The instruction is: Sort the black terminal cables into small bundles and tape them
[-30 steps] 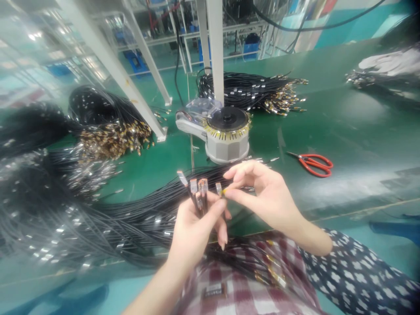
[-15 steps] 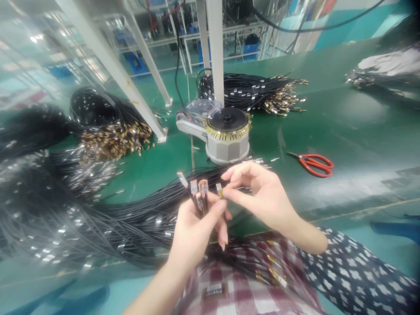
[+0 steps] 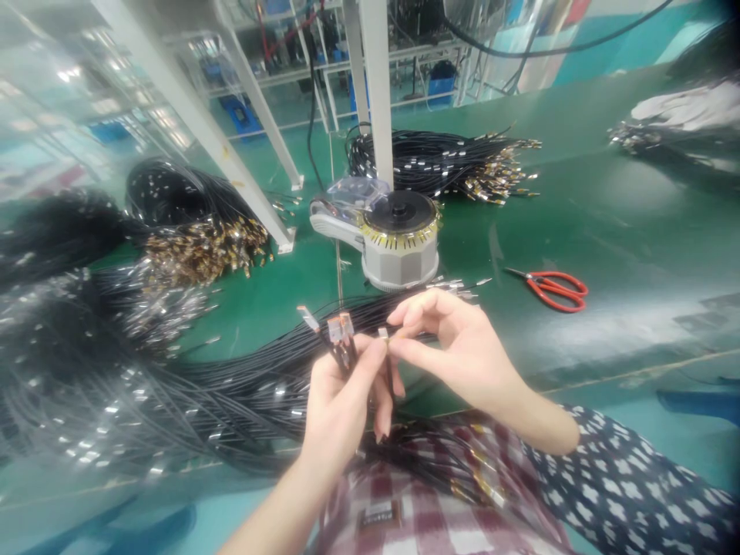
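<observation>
Several black cables with metal plug ends [image 3: 341,330] stick up out of my left hand [image 3: 342,401], which is closed around them. One cable's plug [image 3: 383,334] stands apart from the others, between my left thumb and my right fingertips. My right hand [image 3: 448,339] pinches at this plug's base, on what looks like a small piece of yellow tape, mostly hidden by the fingers. Just beyond my hands stands a round grey tape dispenser [image 3: 400,258], with short yellow strips around its black wheel. More cable ends [image 3: 482,478] lie across my lap.
Red-handled snips [image 3: 556,291] lie on the green table [image 3: 578,216] at the right. A large black cable bundle [image 3: 231,385] spreads to the left. More bundles lie behind the dispenser [image 3: 428,158] and at the left [image 3: 202,247]. White posts [image 3: 378,92] rise from the table.
My left hand has shifted slightly left with the cables. My right fingertips have closed in at the single plug's base, and the yellow bit there is now mostly covered.
</observation>
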Demonstrator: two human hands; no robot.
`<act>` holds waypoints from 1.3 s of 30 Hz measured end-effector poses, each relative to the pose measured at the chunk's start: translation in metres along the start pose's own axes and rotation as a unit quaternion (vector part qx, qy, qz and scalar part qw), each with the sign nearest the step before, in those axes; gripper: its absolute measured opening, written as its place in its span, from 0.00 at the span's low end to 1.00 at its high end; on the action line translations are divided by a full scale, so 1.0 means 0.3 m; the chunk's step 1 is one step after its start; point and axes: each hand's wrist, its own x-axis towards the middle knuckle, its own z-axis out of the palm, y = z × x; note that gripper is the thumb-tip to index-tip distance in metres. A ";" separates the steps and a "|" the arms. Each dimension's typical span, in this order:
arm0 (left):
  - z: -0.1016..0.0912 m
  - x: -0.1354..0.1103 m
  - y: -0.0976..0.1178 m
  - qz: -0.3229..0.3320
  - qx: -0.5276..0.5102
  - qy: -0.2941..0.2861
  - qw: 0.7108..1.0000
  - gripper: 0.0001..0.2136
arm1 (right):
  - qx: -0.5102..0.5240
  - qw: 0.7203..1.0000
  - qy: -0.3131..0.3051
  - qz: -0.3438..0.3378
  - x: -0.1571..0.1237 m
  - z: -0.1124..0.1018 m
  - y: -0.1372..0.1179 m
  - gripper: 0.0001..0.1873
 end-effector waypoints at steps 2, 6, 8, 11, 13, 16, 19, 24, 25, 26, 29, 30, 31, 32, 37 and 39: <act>0.000 0.001 0.002 0.001 0.000 -0.002 1.000 0.13 | -0.005 1.000 0.002 0.002 -0.005 0.001 0.001 0.10; 0.000 -0.002 0.006 -0.007 -0.012 -0.008 1.000 0.13 | -0.008 1.000 0.000 -0.009 -0.020 -0.004 -0.004 0.06; -0.001 -0.003 0.006 -0.007 -0.019 -0.006 1.000 0.13 | -0.003 1.000 -0.006 -0.013 -0.027 -0.009 -0.007 0.04; -0.001 0.000 0.004 -0.009 -0.019 -0.003 1.000 0.13 | 0.006 1.000 -0.009 -0.004 -0.034 -0.017 -0.005 0.03; 0.001 0.001 0.004 -0.012 -0.017 -0.003 1.000 0.13 | 0.005 1.000 -0.006 0.010 -0.035 -0.022 0.003 0.01; 0.003 0.000 0.005 -0.011 -0.018 0.005 1.000 0.13 | -0.015 0.999 -0.001 0.032 -0.031 -0.029 0.014 0.04; 0.003 -0.004 0.008 -0.013 -0.016 0.005 1.000 0.13 | -0.052 0.998 -0.005 0.027 -0.028 -0.029 0.009 0.07; -0.001 -0.005 0.009 -0.012 -0.012 -0.008 1.000 0.14 | -0.098 0.995 -0.017 -0.001 -0.022 -0.020 -0.017 0.05; -0.001 -0.005 0.008 -0.011 -0.014 -0.009 1.000 0.14 | -0.104 0.994 -0.015 -0.003 -0.020 -0.019 -0.019 0.05; -0.001 -0.005 0.007 -0.009 -0.015 -0.009 1.000 0.14 | -0.110 0.994 -0.012 -0.006 -0.018 -0.018 -0.020 0.06; 0.000 -0.005 0.004 -0.015 -0.016 0.000 1.000 0.10 | -0.118 0.993 -0.008 -0.010 -0.013 -0.017 -0.017 0.06; 0.000 -0.004 0.003 -0.021 -0.017 0.003 1.000 0.09 | -0.119 0.993 -0.008 -0.010 -0.012 -0.018 -0.016 0.06; 0.000 -0.004 0.001 -0.029 -0.018 0.004 0.999 0.09 | -0.119 0.993 -0.008 -0.008 -0.011 -0.018 -0.015 0.06; -0.001 -0.002 0.000 -0.034 -0.019 0.004 0.999 0.09 | -0.118 0.993 -0.007 -0.005 -0.010 -0.018 -0.015 0.06; -0.002 0.003 -0.007 -0.019 -0.033 0.024 0.999 0.08 | -0.098 0.995 -0.010 0.008 -0.009 -0.015 -0.011 0.09; 0.002 0.002 -0.007 -0.008 -0.040 0.032 0.999 0.06 | -0.084 0.996 -0.011 0.010 -0.010 -0.012 -0.009 0.10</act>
